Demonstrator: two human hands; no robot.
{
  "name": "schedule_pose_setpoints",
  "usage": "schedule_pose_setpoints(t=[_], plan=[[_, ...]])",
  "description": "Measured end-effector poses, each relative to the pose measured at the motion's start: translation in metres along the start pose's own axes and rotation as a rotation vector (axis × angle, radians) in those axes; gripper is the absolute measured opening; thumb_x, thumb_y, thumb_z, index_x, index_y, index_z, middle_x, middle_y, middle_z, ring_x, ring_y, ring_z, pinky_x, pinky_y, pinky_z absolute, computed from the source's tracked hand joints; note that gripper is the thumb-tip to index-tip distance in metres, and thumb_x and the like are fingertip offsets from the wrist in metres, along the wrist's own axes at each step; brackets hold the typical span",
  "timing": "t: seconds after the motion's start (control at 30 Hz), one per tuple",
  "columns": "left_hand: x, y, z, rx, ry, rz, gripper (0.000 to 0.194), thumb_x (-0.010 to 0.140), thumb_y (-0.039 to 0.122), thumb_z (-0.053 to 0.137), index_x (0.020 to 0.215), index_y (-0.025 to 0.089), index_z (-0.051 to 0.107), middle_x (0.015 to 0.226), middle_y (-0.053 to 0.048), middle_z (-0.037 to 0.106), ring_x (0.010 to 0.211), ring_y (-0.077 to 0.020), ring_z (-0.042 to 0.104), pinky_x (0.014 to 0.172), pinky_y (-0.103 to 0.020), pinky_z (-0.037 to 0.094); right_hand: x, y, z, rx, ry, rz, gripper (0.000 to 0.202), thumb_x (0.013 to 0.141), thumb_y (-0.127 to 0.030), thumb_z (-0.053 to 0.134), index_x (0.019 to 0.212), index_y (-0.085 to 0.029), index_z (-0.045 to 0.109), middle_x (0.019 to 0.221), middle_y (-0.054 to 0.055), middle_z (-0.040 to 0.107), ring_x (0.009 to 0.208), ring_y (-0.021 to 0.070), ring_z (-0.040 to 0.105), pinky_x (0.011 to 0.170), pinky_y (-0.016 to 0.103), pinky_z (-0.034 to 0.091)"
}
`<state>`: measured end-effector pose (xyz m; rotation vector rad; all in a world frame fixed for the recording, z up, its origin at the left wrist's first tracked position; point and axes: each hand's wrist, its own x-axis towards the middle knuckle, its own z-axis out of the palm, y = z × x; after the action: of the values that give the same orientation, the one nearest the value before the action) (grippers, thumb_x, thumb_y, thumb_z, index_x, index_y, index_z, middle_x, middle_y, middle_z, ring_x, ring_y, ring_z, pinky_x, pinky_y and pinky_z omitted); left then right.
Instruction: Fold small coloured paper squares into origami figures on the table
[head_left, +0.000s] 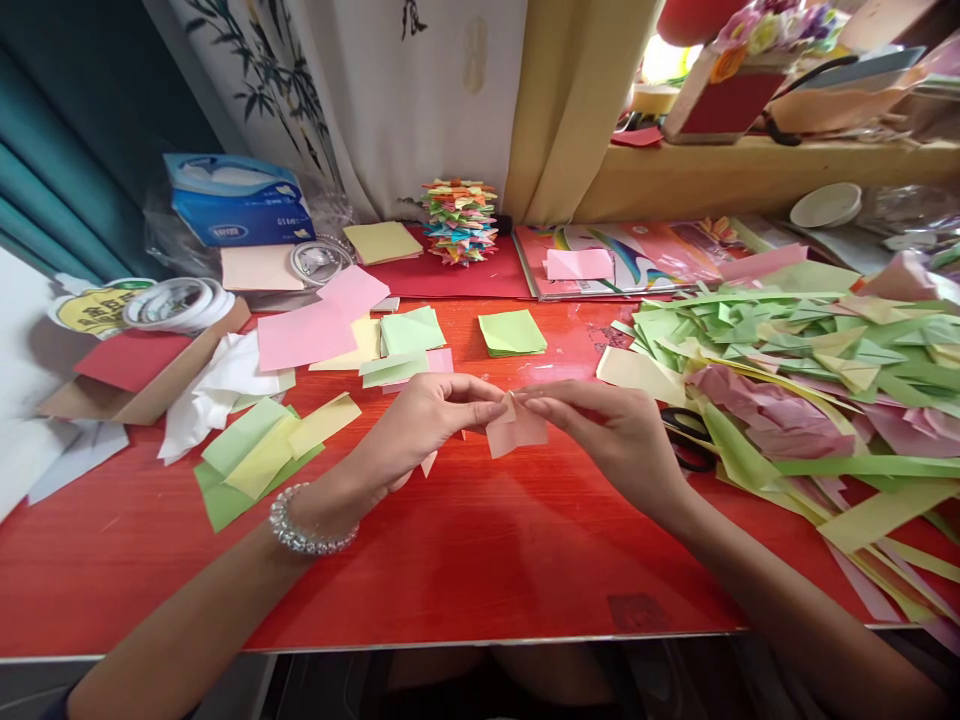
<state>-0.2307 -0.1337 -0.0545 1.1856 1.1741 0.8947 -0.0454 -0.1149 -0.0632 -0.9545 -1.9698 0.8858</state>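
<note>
A small pale pink paper piece (519, 432) is held up between both hands, over the middle of the red table (480, 540). My left hand (427, 420) pinches its upper left edge between thumb and forefinger; a pointed bit of pale paper pokes out below that palm. My right hand (611, 430) pinches the same piece at its top edge from the right, fingertips close to the left ones. Beyond the hands lies a stack of green paper squares (512, 334), with light green sheets (411, 331) to its left.
Folded green paper pieces (795, 330), paper strips and black scissors (686, 438) lie at the right. Loose sheets (270, 450), tape rolls (176, 303) and a blue tissue pack (238, 205) are at left. A colourful paper stack (461, 222) stands behind.
</note>
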Motion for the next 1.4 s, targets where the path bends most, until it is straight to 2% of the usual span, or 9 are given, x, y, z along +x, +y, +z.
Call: schedule_pose_setpoints(t=[0.1, 0.2, 0.33, 0.4, 0.53, 0.73, 0.93, 1.23, 1.4], plan=[[0.0011, -0.0016, -0.001, 0.021, -0.008, -0.008, 0.021, 0.072, 0.032, 0.065, 0.083, 0.015, 0.067, 0.083, -0.004, 0.067, 0.076, -0.0144, 0.06, 0.071, -0.026, 0.047, 0.0037, -0.0003, -0.0015, 0.287, -0.083, 0.254, 0.018, 0.078, -0.033, 0.059, 0.087, -0.019, 0.067, 0.086, 0.002, 0.07, 0.081, 0.0173, 0.064, 0.07, 0.027, 0.052], [0.0009, -0.0006, -0.0013, 0.083, -0.009, 0.007, 0.022, 0.072, 0.034, 0.065, 0.082, 0.015, 0.067, 0.082, -0.004, 0.067, 0.076, -0.0149, 0.06, 0.073, -0.027, 0.047, 0.007, 0.0018, -0.0027, 0.547, -0.188, 0.429, 0.025, 0.076, -0.034, 0.062, 0.097, -0.021, 0.065, 0.091, 0.003, 0.069, 0.083, 0.0168, 0.064, 0.074, 0.028, 0.052], [-0.0003, 0.0026, -0.0012, 0.204, 0.004, 0.015, 0.022, 0.073, 0.034, 0.062, 0.083, 0.015, 0.067, 0.082, -0.004, 0.066, 0.079, -0.0163, 0.059, 0.074, -0.028, 0.046, 0.0088, 0.0045, -0.004, 0.703, -0.317, 0.531, 0.033, 0.082, -0.041, 0.052, 0.099, -0.017, 0.067, 0.092, 0.007, 0.069, 0.086, 0.0185, 0.064, 0.08, 0.033, 0.05], [-0.0006, 0.0032, -0.001, 0.253, 0.014, 0.014, 0.02, 0.073, 0.032, 0.061, 0.083, 0.016, 0.067, 0.082, -0.004, 0.066, 0.08, -0.0169, 0.059, 0.073, -0.029, 0.046, 0.0085, 0.0052, -0.0038, 0.71, -0.372, 0.561, 0.035, 0.081, -0.042, 0.054, 0.098, -0.015, 0.068, 0.091, 0.008, 0.068, 0.088, 0.0198, 0.063, 0.083, 0.035, 0.048], [-0.0003, 0.0017, -0.0011, 0.295, 0.01, 0.016, 0.019, 0.074, 0.031, 0.059, 0.082, 0.016, 0.067, 0.082, -0.004, 0.066, 0.08, -0.018, 0.06, 0.071, -0.029, 0.046, 0.0076, 0.0056, -0.0027, 0.646, -0.416, 0.598, 0.033, 0.075, -0.04, 0.061, 0.096, -0.014, 0.068, 0.089, 0.006, 0.068, 0.088, 0.0193, 0.062, 0.083, 0.035, 0.048], [0.0003, -0.0024, -0.0023, 0.284, -0.018, 0.033, 0.018, 0.075, 0.031, 0.058, 0.084, 0.018, 0.067, 0.086, -0.005, 0.068, 0.084, -0.0193, 0.06, 0.069, -0.028, 0.047, 0.0083, 0.0052, -0.0026, 0.486, -0.36, 0.595, 0.031, 0.072, -0.042, 0.063, 0.081, -0.012, 0.07, 0.077, 0.006, 0.068, 0.071, 0.0155, 0.061, 0.069, 0.029, 0.05], [0.0002, -0.0039, -0.0003, 0.223, -0.053, 0.052, 0.02, 0.075, 0.033, 0.06, 0.081, 0.016, 0.068, 0.085, -0.005, 0.068, 0.082, -0.017, 0.06, 0.07, -0.026, 0.046, 0.009, 0.0058, -0.0007, 0.427, -0.344, 0.584, 0.026, 0.071, -0.039, 0.065, 0.077, -0.014, 0.069, 0.07, 0.003, 0.066, 0.065, 0.0126, 0.058, 0.061, 0.024, 0.048], [-0.0015, -0.0046, 0.0062, 0.276, 0.038, 0.051, 0.019, 0.078, 0.032, 0.056, 0.076, 0.018, 0.067, 0.074, -0.001, 0.066, 0.068, -0.0141, 0.057, 0.061, -0.025, 0.044, 0.0067, 0.0086, 0.0026, 0.452, -0.324, 0.587, 0.028, 0.068, -0.039, 0.066, 0.075, -0.012, 0.067, 0.069, 0.004, 0.063, 0.064, 0.013, 0.057, 0.06, 0.026, 0.047], [-0.0008, -0.0055, 0.006, 0.272, 0.042, 0.118, 0.026, 0.079, 0.04, 0.053, 0.078, 0.017, 0.066, 0.074, -0.002, 0.064, 0.069, -0.0136, 0.055, 0.063, -0.025, 0.042, 0.0062, 0.0091, 0.0034, 0.435, -0.312, 0.583, 0.03, 0.068, -0.041, 0.065, 0.074, -0.012, 0.066, 0.068, 0.004, 0.061, 0.063, 0.0124, 0.055, 0.059, 0.025, 0.046]])
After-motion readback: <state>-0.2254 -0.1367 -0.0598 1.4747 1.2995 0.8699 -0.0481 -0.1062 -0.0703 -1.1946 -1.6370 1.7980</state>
